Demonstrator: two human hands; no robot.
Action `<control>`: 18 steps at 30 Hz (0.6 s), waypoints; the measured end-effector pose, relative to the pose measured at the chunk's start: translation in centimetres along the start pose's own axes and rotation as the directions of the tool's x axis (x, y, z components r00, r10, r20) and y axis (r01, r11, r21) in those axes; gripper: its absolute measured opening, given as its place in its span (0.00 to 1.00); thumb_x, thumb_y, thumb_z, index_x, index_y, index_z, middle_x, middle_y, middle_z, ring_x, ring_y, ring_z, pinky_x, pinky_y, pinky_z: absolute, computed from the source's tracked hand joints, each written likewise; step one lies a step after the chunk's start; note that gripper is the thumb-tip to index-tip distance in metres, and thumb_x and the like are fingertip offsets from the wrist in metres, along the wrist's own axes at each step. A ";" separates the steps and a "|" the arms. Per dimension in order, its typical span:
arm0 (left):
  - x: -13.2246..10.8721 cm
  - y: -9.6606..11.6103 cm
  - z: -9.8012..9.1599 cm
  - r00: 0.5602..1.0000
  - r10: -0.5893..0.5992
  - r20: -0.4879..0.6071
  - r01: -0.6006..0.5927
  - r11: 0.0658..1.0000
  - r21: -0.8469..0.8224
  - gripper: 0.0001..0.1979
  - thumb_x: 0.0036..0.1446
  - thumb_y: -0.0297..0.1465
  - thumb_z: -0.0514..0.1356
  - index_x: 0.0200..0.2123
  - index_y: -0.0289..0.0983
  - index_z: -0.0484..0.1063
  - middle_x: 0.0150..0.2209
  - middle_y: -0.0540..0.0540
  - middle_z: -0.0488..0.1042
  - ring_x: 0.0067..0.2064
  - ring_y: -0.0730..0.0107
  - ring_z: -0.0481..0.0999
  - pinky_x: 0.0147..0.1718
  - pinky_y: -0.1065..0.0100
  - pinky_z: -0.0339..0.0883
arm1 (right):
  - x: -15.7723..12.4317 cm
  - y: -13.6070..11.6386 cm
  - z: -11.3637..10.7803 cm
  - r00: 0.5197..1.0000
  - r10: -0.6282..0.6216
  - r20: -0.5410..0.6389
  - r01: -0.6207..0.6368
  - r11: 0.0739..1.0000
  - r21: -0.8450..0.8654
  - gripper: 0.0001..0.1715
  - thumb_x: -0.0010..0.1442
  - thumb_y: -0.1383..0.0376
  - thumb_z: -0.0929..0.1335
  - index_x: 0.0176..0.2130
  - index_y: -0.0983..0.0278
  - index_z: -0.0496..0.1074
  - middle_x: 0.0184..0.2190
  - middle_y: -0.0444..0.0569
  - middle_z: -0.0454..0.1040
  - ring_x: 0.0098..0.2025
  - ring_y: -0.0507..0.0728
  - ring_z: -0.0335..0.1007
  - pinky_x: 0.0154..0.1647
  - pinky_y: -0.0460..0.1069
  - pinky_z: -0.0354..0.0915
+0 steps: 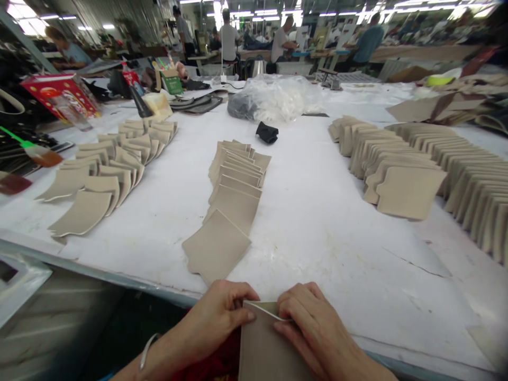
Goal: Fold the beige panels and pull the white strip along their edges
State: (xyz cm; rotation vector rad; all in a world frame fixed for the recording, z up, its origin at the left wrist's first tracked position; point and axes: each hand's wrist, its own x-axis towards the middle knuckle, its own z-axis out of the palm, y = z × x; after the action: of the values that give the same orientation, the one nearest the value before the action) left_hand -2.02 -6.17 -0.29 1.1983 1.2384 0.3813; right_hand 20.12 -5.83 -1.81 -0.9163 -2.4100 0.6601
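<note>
At the table's front edge, both hands grip one beige leather-like panel (264,349) with a pale cut edge along its top. My left hand (218,317) pinches its upper left corner between thumb and fingers. Further along the top edge, my right hand (311,323) is closed on it, thumb in front and fingers behind. The edge looks folded or doubled there; the fingertips hide part of it. Just beyond my hands lies a loose beige panel (216,246), at the near end of a fanned row of similar panels (238,180).
Another fanned row of panels (129,159) lies on the left of the white table (159,254). Upright rows (410,193) stand on the right. A black crumpled piece (267,133), a clear plastic bag (281,98) and a red box (61,95) sit farther back. Several people work behind.
</note>
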 end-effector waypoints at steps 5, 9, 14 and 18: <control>1.0 4.5 -3.0 0.994 0.053 0.096 -0.060 0.995 0.075 0.08 0.49 0.29 0.60 0.33 0.32 0.76 0.20 0.56 0.62 0.24 0.78 0.57 0.23 0.74 0.49 | 3.2 -1.0 -2.9 0.998 -0.039 -0.040 0.035 0.995 -0.098 0.13 0.71 0.67 0.57 0.33 0.62 0.62 0.31 0.47 0.70 0.32 0.57 0.62 0.35 0.52 0.55; 0.7 4.4 -2.7 0.985 0.010 0.174 -0.034 0.991 0.131 0.09 0.49 0.27 0.58 0.33 0.33 0.77 0.20 0.57 0.61 0.23 0.78 0.57 0.22 0.74 0.48 | 2.3 -1.3 -1.8 0.998 0.068 0.008 -0.067 0.996 -0.063 0.13 0.70 0.69 0.57 0.32 0.61 0.60 0.30 0.46 0.69 0.30 0.56 0.62 0.32 0.50 0.55; -0.5 0.3 0.3 0.989 -0.067 0.130 0.039 0.979 0.202 0.08 0.48 0.27 0.59 0.32 0.34 0.78 0.21 0.56 0.63 0.26 0.76 0.59 0.23 0.74 0.49 | -1.8 -0.7 2.5 0.999 0.047 0.009 -0.047 0.999 0.003 0.15 0.70 0.72 0.55 0.32 0.61 0.59 0.28 0.44 0.70 0.29 0.54 0.64 0.33 0.50 0.53; -1.0 0.0 0.8 0.988 -0.057 0.143 0.028 0.980 0.195 0.08 0.50 0.28 0.58 0.31 0.35 0.77 0.24 0.54 0.66 0.29 0.74 0.62 0.26 0.74 0.52 | -2.2 -0.7 2.9 0.997 -0.016 -0.076 0.019 0.999 0.041 0.15 0.69 0.73 0.55 0.33 0.63 0.63 0.30 0.45 0.71 0.31 0.54 0.64 0.36 0.52 0.51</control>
State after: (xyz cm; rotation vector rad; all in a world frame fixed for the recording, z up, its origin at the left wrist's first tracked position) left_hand -1.72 -7.33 0.19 1.3376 1.1898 0.1392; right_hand 19.61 -8.64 -4.18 -0.8863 -2.3258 0.6548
